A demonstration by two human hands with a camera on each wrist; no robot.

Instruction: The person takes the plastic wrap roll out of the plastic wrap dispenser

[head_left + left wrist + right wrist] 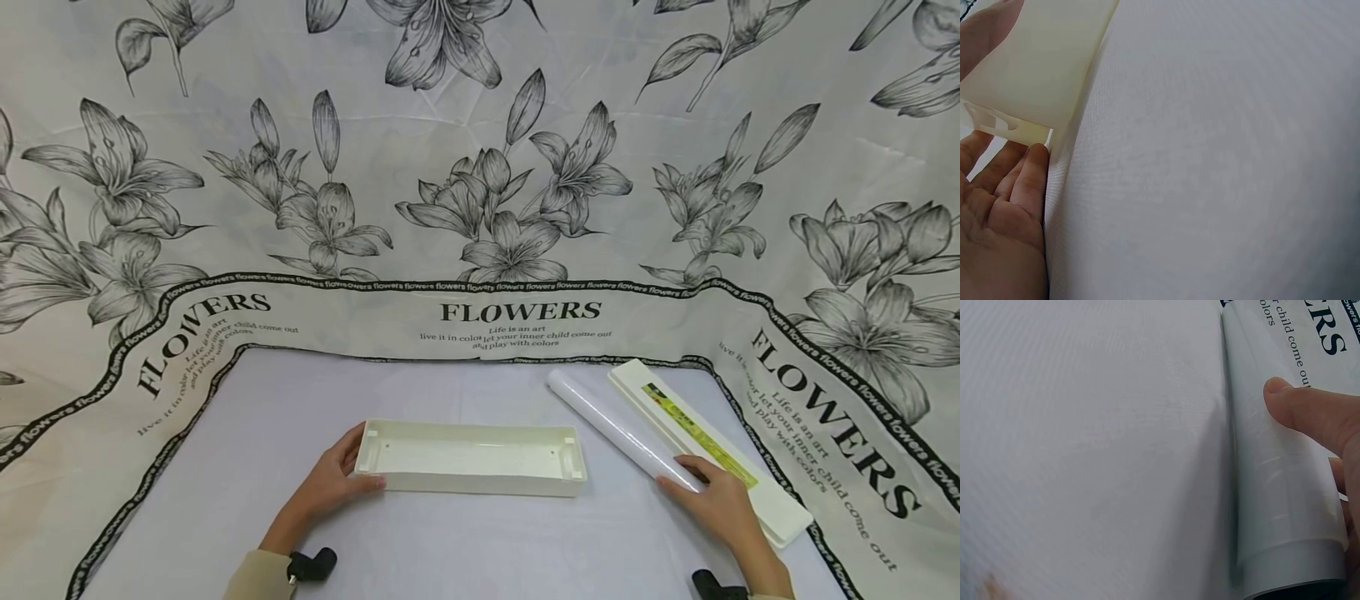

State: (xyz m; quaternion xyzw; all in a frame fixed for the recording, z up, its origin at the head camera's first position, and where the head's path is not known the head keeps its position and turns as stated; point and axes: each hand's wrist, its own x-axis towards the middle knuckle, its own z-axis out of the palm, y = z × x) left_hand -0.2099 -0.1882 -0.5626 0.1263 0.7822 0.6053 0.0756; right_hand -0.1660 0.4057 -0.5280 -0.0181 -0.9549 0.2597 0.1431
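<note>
My left hand (330, 479) grips the left end of an open, cream plastic box (480, 483), long and shallow, which stands on the white cloth. In the left wrist view the thumb lies along the box wall (1041, 62), and the fingers (1029, 181) are at its end. On the right, my right hand (712, 500) holds the near end of a roll of plastic film (615, 421). The right wrist view shows the thumb on top of the roll (1288, 487), with the tube's end protruding below the film; the other fingers are mostly hidden behind it.
A long cream lid (776, 508) with a yellow-green label lies slanted just right of the roll. White cloth (465, 550) covers the table, bordered by a flower-printed cloth (517, 321) with black lettering. Both wrists carry small black devices (313, 565).
</note>
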